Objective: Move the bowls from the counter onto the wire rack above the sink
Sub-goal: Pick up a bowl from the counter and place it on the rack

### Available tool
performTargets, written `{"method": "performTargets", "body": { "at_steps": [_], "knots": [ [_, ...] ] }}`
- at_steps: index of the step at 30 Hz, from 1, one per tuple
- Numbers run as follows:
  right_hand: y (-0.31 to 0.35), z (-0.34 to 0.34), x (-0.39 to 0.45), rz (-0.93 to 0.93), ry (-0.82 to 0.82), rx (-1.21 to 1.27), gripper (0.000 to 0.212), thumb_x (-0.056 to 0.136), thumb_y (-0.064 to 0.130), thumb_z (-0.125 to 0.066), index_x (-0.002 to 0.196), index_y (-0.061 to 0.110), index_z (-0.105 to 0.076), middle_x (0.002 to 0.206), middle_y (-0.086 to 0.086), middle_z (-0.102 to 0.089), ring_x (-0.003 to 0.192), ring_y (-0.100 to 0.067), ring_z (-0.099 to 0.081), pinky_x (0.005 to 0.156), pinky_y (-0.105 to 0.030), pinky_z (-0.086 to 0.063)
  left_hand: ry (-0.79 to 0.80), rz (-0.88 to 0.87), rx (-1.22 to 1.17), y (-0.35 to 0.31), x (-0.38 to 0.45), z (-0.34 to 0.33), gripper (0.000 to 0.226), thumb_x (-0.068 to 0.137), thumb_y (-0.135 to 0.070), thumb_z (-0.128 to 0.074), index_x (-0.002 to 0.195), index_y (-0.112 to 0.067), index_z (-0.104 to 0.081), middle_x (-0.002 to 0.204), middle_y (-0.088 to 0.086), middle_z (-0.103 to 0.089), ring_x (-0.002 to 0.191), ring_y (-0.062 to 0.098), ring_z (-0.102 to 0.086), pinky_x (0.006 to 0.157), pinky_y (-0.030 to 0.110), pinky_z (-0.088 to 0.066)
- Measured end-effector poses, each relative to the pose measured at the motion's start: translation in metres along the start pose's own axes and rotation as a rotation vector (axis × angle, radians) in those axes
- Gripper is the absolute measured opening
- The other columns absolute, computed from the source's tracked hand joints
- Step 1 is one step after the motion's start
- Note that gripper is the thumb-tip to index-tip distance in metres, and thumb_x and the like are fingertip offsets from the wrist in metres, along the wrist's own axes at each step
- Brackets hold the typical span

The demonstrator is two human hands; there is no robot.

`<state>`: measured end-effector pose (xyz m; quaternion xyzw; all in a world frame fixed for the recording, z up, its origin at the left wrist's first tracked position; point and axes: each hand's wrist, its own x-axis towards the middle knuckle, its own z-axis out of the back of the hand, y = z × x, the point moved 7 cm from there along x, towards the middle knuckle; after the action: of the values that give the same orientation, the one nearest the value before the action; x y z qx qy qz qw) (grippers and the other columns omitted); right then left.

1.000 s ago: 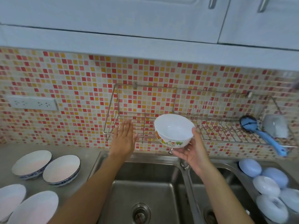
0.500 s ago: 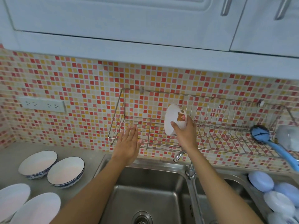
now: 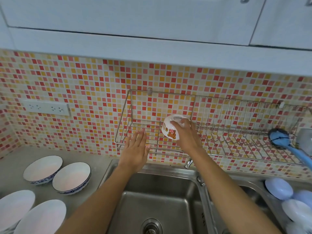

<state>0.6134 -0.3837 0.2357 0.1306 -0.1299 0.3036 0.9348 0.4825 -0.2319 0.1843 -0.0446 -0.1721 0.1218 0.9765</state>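
My right hand (image 3: 185, 134) grips a small white bowl with cartoon bear prints (image 3: 169, 129), turned upside down over the left section of the wire rack (image 3: 128, 122) on the tiled wall. Whether the bowl touches the rack wires I cannot tell. My left hand (image 3: 135, 149) is flat with fingers apart at the rack's front left edge, holding nothing. On the grey counter at the left stand two blue-rimmed white bowls (image 3: 43, 169) (image 3: 71, 177) and two plain white bowls (image 3: 16, 208) (image 3: 42, 217).
A double steel sink (image 3: 157, 196) lies below the rack with a tap (image 3: 188, 162) between the basins. A blue brush (image 3: 287, 144) rests on the rack's right end. Several pale blue and white dishes (image 3: 278, 190) sit at the right. A wall socket (image 3: 46, 108) is left of the rack.
My right hand lifted the bowl from below the rack, tipped it on edge, then turned it upside down over the rack's left section. My left hand stayed at the rack's front.
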Motion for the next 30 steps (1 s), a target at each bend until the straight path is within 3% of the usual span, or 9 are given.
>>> {"method": "performTargets", "body": {
  "at_steps": [5, 10, 14, 18, 26, 30],
  "knots": [
    [0.0, -0.002, -0.002, 0.016, 0.068, 0.001, 0.08, 0.081, 0.006, -0.07, 0.146, 0.036, -0.034, 0.155, -0.002, -0.022, 0.143, -0.032, -0.011, 0.095, -0.048, -0.049, 0.002, -0.004, 0.009, -0.001, 0.0, 0.0, 0.076, 0.078, -0.058, 0.023, 0.144, -0.021, 0.017, 0.152, -0.004, 0.023, 0.138, 0.015, 0.026, 0.111, 0.035, 0.019],
    [-0.004, -0.008, -0.006, 0.032, 0.074, 0.033, 0.063, 0.091, 0.013, -0.058, 0.144, 0.039, -0.036, 0.158, 0.003, -0.027, 0.144, -0.033, -0.013, 0.102, -0.05, -0.044, 0.007, 0.002, 0.003, 0.001, 0.0, -0.001, 0.074, 0.078, -0.059, 0.023, 0.142, -0.023, 0.018, 0.152, -0.005, 0.022, 0.139, 0.015, 0.025, 0.113, 0.037, 0.017],
    [-0.005, -0.008, -0.014, 0.049, -0.004, 0.053, 0.064, 0.096, 0.046, -0.048, 0.151, 0.038, -0.018, 0.163, 0.002, -0.011, 0.149, -0.031, 0.0, 0.116, -0.056, -0.018, -0.002, -0.003, -0.008, 0.0, 0.0, -0.001, 0.075, 0.077, -0.06, 0.024, 0.142, -0.023, 0.017, 0.15, -0.007, 0.022, 0.139, 0.014, 0.024, 0.112, 0.037, 0.018],
    [-0.004, -0.02, -0.015, 0.047, 0.111, -0.004, 0.068, 0.097, 0.061, -0.024, 0.154, 0.032, -0.003, 0.164, 0.002, 0.003, 0.15, -0.025, 0.009, 0.118, -0.05, -0.001, -0.013, -0.002, 0.001, 0.001, 0.0, -0.002, 0.076, 0.08, -0.059, 0.02, 0.146, -0.021, 0.013, 0.151, -0.007, 0.021, 0.139, 0.015, 0.024, 0.112, 0.036, 0.018],
    [-0.005, -0.023, -0.017, 0.038, 0.129, 0.001, 0.067, 0.097, 0.063, -0.02, 0.154, 0.032, -0.004, 0.164, 0.003, 0.001, 0.15, -0.021, 0.008, 0.119, -0.048, 0.0, -0.014, -0.002, 0.007, -0.001, 0.0, -0.002, 0.077, 0.081, -0.058, 0.019, 0.147, -0.02, 0.011, 0.15, -0.007, 0.022, 0.139, 0.015, 0.024, 0.112, 0.037, 0.018],
    [-0.005, -0.01, -0.018, 0.049, 0.021, 0.032, 0.064, 0.097, 0.059, -0.029, 0.153, 0.035, -0.011, 0.164, 0.003, -0.006, 0.151, -0.024, 0.001, 0.119, -0.051, -0.004, 0.019, 0.019, -0.009, -0.002, -0.001, 0.001, 0.07, 0.088, -0.057, 0.012, 0.147, -0.02, 0.011, 0.156, -0.002, 0.016, 0.141, 0.016, 0.021, 0.117, 0.04, 0.012]
  ]
}}
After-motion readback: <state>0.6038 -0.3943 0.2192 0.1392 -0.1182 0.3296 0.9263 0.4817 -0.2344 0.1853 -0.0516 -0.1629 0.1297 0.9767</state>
